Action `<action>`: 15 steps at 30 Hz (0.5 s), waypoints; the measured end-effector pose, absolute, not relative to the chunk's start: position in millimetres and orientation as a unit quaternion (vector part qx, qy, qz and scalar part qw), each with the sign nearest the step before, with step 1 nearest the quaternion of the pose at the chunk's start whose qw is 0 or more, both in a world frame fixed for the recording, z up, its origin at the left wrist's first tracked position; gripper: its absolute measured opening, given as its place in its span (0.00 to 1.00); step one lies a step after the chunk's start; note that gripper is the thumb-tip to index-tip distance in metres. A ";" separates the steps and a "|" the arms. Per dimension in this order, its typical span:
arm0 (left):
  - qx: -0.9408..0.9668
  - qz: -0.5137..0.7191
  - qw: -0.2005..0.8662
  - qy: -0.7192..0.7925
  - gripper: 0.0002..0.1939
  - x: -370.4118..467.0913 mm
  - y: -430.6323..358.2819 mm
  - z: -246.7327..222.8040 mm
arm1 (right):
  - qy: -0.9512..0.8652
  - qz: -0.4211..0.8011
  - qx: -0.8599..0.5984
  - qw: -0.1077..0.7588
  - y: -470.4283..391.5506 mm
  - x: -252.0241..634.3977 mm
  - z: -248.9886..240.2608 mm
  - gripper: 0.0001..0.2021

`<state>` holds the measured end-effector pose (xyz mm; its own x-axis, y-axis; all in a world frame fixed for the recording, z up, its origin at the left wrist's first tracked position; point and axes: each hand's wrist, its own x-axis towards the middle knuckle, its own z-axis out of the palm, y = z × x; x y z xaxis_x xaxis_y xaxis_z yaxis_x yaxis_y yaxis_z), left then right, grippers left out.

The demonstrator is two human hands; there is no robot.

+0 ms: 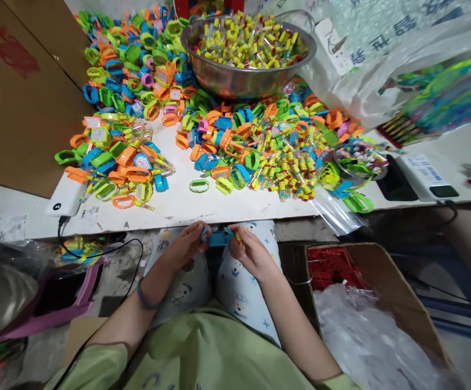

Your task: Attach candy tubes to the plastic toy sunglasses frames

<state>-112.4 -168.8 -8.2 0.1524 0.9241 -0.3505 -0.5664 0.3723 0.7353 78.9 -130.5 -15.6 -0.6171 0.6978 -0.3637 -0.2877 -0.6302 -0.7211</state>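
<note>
Between my two hands, over my lap and just below the table's front edge, is a blue plastic watch toy (218, 239). My left hand (189, 245) has its fingers closed on one end of the toy. The other end is pinched by my right hand (252, 250), which also has a small yellow piece (237, 236) at its fingertips. On the white table (170, 203) lie heaps of orange, green and blue watch toys (128, 157) and small yellow-capped tubes (292, 173).
A metal bowl (239, 81) of yellow-capped tubes stands behind the heaps. Cardboard rises at the left (24, 108). An open carton (401, 292) with red pieces and plastic bags is at the lower right. Another person's arm (469, 238) shows at the right edge.
</note>
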 end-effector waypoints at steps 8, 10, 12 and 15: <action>0.304 0.519 0.668 0.438 0.21 -107.4 -165.7 -13.7 | -0.408 0.765 -0.386 0.316 -134.1 71.8 -18.0 0.22; 0.329 0.522 0.643 0.454 0.21 -104.8 -164.9 -15.1 | -0.451 0.709 -0.421 0.341 -134.2 71.0 -17.8 0.21; 0.339 0.528 0.618 0.474 0.22 -103.0 -164.5 -16.4 | -0.513 0.652 -0.438 0.346 -134.3 71.2 -16.7 0.20; 0.341 0.543 0.584 0.498 0.22 -101.7 -165.3 -18.6 | -0.590 0.586 -0.445 0.332 -135.5 71.7 -14.8 0.18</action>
